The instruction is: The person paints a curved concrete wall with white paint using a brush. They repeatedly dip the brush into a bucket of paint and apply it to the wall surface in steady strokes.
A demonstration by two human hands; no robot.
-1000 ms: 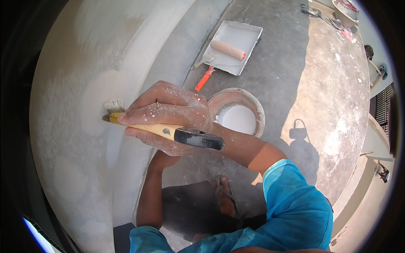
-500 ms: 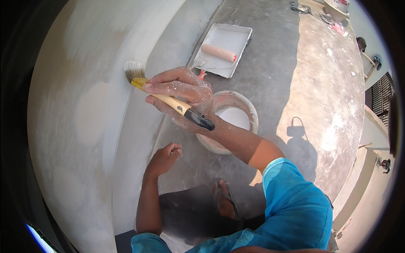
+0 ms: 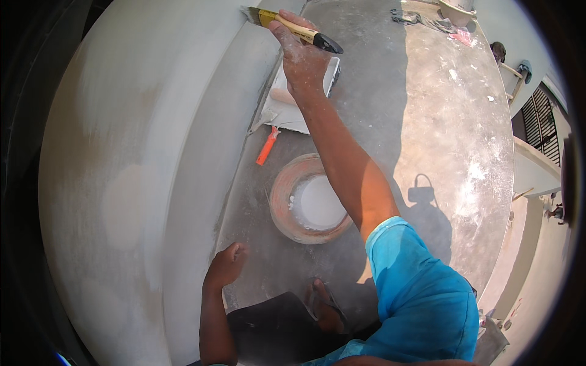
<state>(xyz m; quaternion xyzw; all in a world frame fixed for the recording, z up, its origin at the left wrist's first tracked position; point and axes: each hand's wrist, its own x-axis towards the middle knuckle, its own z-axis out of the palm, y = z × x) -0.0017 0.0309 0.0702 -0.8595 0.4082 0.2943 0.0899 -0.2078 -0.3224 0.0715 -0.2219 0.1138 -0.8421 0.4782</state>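
Note:
At the top of the view, my right hand [image 3: 305, 64] is closed around the wooden handle of a flat paintbrush [image 3: 299, 29] with a yellow band and a black handle end. Its pale bristles meet the wall [image 3: 140, 116] near the lower edge of the white-coated part. White spatters mark this hand. My left hand [image 3: 227, 265] is curled into a loose fist beside the wall's base, with nothing visible in it. Below my right forearm stands a round bucket [image 3: 284, 210] of white paint, partly covered by the arm.
Beyond the bucket lies a white paint tray [image 3: 296, 122] with a pinkish roller [image 3: 282, 96] and orange handle [image 3: 267, 146], partly behind my right hand. Farther off are a grey cloth [image 3: 421, 21] and a pale tub [image 3: 458, 12]. My sandalled foot [image 3: 328, 308] is on the concrete floor.
My right hand has carried the brush forward along the wall, uncovering the roller handle and more of the bucket. The left hand has closed more and sits slightly lower in view.

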